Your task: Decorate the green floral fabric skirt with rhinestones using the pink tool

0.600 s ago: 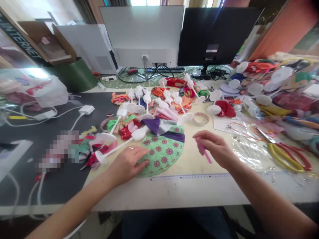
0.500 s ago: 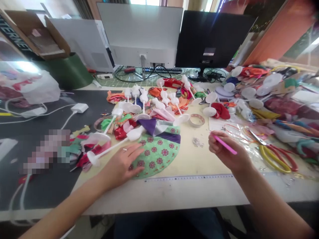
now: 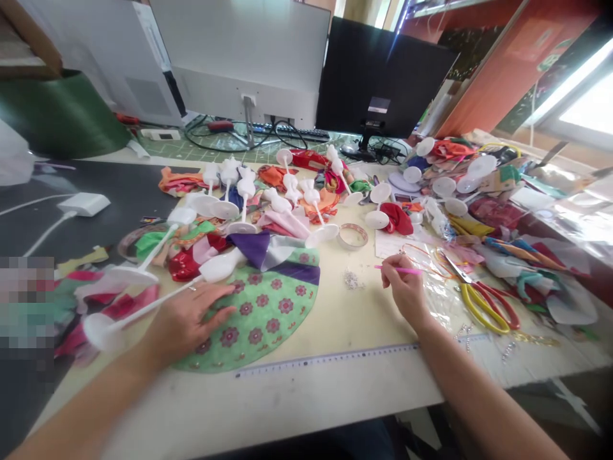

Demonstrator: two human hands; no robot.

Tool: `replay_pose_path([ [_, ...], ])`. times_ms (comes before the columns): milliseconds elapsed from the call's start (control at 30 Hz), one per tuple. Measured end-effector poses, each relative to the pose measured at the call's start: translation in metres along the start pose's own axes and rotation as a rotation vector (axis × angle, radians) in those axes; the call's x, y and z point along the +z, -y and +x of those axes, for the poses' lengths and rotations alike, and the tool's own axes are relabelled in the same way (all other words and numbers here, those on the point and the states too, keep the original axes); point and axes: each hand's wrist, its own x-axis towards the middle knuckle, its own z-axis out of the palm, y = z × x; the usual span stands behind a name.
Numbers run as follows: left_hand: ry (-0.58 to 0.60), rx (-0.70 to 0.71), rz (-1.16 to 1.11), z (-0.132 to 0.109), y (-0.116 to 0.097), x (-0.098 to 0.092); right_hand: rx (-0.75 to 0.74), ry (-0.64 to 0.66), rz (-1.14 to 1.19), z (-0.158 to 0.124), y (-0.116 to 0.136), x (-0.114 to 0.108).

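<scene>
My left hand (image 3: 184, 319) lies with fingers spread on a green cloth skirt (image 3: 268, 319) with a flower print and a purple band. That skirt joins a small white mannequin form (image 3: 221, 265), which lies on its side with its round base to the left. In my right hand (image 3: 405, 287) is a slim pink stick (image 3: 407, 270), pinched between the fingers and pointing left. Just left of its tip, a little heap of shiny beads or rhinestones (image 3: 352, 280) rests on the table. They are too small to tell apart.
A ruler (image 3: 330, 360) runs along the table front. Scissors with yellow and red handles (image 3: 483, 306) lie to the right on clear plastic. Behind are a tape roll (image 3: 353, 236), several white mannequin forms (image 3: 246, 185), cloth scraps and two monitors (image 3: 383, 76).
The view has swung right, so things sit further left. My right hand has turned the pink stick, bringing its tip leftward towards the small heap. My left hand stays on the skirt.
</scene>
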Motion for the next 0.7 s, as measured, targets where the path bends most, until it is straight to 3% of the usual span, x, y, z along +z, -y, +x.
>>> replay_pose_path([
  [233, -0.006, -0.075, -0.074, -0.0013, 0.0019, -0.0005, -0.053, -0.01, -0.247, -0.0075, -0.0075, 0.0041],
  [700, -0.032, -0.002, -0.044, 0.0001, 0.0003, -0.0014, -0.083, -0.023, -0.334, -0.0048, -0.0061, 0.0089],
])
